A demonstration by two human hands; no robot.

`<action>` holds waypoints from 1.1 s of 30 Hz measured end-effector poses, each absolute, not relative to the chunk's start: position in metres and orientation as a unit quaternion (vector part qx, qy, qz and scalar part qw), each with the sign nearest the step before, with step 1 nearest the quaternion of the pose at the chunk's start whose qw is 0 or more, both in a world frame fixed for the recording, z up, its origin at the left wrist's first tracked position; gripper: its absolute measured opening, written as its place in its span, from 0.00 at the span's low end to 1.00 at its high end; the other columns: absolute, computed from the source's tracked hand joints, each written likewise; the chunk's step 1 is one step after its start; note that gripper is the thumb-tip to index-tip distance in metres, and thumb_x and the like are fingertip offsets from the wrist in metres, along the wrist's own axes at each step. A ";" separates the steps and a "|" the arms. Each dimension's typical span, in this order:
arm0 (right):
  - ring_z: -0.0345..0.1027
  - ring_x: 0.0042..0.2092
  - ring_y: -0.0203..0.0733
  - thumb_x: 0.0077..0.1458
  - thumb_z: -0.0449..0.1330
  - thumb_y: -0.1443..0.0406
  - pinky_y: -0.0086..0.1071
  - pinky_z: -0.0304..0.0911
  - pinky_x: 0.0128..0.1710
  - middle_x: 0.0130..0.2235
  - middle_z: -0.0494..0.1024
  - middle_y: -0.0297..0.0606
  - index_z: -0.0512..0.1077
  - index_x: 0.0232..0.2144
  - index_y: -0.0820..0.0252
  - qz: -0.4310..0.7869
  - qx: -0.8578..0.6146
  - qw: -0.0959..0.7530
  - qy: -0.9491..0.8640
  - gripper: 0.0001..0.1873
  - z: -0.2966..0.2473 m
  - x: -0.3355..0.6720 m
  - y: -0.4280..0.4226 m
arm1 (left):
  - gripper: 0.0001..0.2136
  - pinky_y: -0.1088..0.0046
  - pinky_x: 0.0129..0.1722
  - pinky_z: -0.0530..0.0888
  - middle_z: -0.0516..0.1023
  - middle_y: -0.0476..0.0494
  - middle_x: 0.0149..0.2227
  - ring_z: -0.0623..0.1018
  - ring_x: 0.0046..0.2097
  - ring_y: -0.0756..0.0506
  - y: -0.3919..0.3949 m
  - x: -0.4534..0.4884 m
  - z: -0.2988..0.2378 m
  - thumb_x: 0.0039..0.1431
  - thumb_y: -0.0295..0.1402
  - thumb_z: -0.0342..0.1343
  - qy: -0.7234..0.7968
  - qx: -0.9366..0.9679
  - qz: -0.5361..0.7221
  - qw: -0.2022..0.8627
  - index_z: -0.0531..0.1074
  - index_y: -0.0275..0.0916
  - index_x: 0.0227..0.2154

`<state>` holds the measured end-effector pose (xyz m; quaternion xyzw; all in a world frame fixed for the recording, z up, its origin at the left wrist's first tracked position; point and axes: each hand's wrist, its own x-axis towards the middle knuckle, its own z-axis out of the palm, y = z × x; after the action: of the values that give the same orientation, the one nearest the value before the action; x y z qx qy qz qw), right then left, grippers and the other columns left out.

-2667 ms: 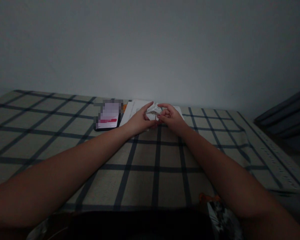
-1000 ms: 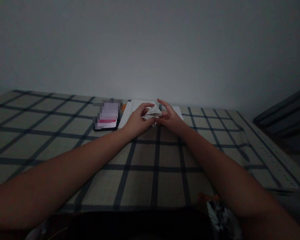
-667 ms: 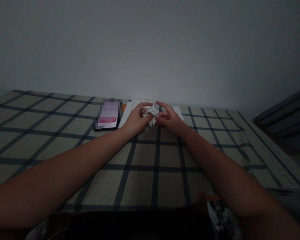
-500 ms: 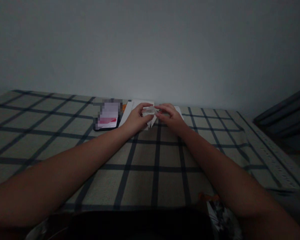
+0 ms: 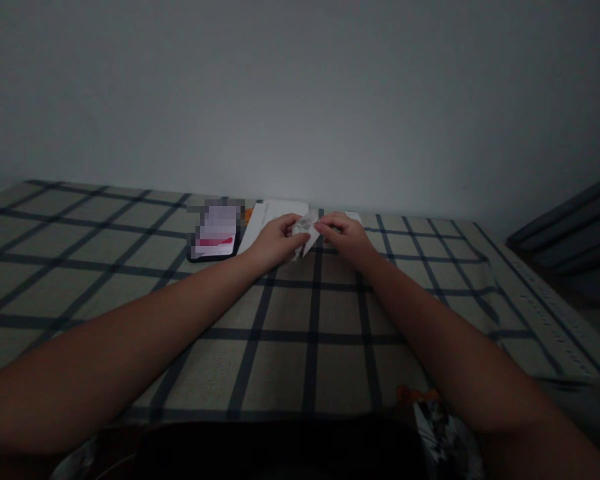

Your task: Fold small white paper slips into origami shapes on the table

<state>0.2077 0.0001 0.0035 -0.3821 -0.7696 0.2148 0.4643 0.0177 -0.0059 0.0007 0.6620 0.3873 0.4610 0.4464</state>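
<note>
A small folded piece of white paper [image 5: 306, 237] lies between my two hands at the far middle of the checked tablecloth [image 5: 300, 320]. My left hand [image 5: 275, 241] has its fingers curled over the paper's left side and pinches it. My right hand [image 5: 344, 235] is closed on the right side, fingertips pressed onto the paper. Both hands rest low on the cloth, over flat white sheets [image 5: 267, 217].
A dark phone with a lit screen [image 5: 215, 233] lies just left of my left hand. A grey wall stands behind the table. A printed, partly orange wrapper [image 5: 440, 427] sits at the near edge by my right arm. Dark furniture is at the far right.
The paper was held up, puffed and crumpled, between my fingers. Now it is lower and flatter against the cloth, and both hands have closed down on it.
</note>
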 end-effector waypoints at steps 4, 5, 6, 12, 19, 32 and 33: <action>0.69 0.41 0.40 0.58 0.60 0.57 0.37 0.63 0.46 0.36 0.77 0.38 0.76 0.31 0.58 0.222 -0.388 0.457 -0.769 0.11 0.007 0.208 -0.003 | 0.13 0.73 0.28 0.68 0.75 0.49 0.29 0.72 0.29 0.48 -0.007 0.017 0.001 0.51 0.40 0.60 0.380 0.657 0.465 0.455 0.73 0.38 0.37; 0.69 0.40 0.40 0.57 0.60 0.57 0.37 0.63 0.46 0.35 0.76 0.38 0.75 0.30 0.58 0.224 -0.389 0.455 -0.769 0.12 0.008 0.207 -0.003 | 0.14 0.72 0.28 0.67 0.74 0.49 0.29 0.72 0.29 0.48 -0.007 0.017 0.002 0.52 0.42 0.60 0.381 0.662 0.473 0.439 0.74 0.38 0.37; 0.68 0.39 0.40 0.57 0.60 0.56 0.37 0.63 0.45 0.35 0.76 0.38 0.74 0.29 0.58 0.226 -0.390 0.453 -0.769 0.12 0.008 0.207 -0.004 | 0.14 0.72 0.28 0.67 0.73 0.49 0.29 0.72 0.29 0.48 -0.007 0.016 0.002 0.53 0.43 0.59 0.386 0.668 0.484 0.413 0.74 0.38 0.37; 0.67 0.38 0.40 0.56 0.60 0.55 0.35 0.63 0.42 0.34 0.74 0.38 0.72 0.28 0.58 0.241 -0.375 0.447 -0.776 0.13 0.008 0.206 -0.005 | 0.17 0.72 0.33 0.67 0.74 0.47 0.33 0.72 0.34 0.48 -0.008 0.012 0.007 0.51 0.45 0.64 0.415 0.716 0.508 0.238 0.78 0.39 0.40; 0.68 0.37 0.38 0.57 0.60 0.57 0.33 0.62 0.37 0.34 0.75 0.38 0.75 0.31 0.59 0.231 -0.373 0.425 -0.792 0.11 0.005 0.207 -0.004 | 0.14 0.72 0.33 0.68 0.79 0.45 0.36 0.76 0.37 0.46 -0.009 0.012 0.008 0.58 0.45 0.58 0.377 0.750 0.465 0.280 0.80 0.41 0.36; 0.72 0.39 0.40 0.58 0.59 0.57 0.34 0.66 0.38 0.38 0.81 0.39 0.78 0.36 0.59 0.243 -0.396 0.404 -0.788 0.13 0.006 0.207 -0.006 | 0.15 0.74 0.25 0.68 0.78 0.45 0.30 0.73 0.29 0.48 -0.006 0.010 0.004 0.55 0.48 0.59 0.407 0.737 0.463 0.276 0.80 0.41 0.30; 0.72 0.38 0.40 0.58 0.59 0.57 0.34 0.66 0.38 0.38 0.81 0.39 0.78 0.36 0.59 0.239 -0.397 0.403 -0.789 0.13 0.006 0.207 -0.006 | 0.16 0.74 0.25 0.68 0.78 0.45 0.30 0.73 0.29 0.48 -0.006 0.010 0.004 0.55 0.48 0.59 0.408 0.736 0.464 0.277 0.80 0.40 0.30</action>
<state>0.2069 -0.0063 0.0063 -0.3975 -0.7891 0.2388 0.4030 0.0096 -0.0055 0.0042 0.7358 0.4085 0.4636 0.2771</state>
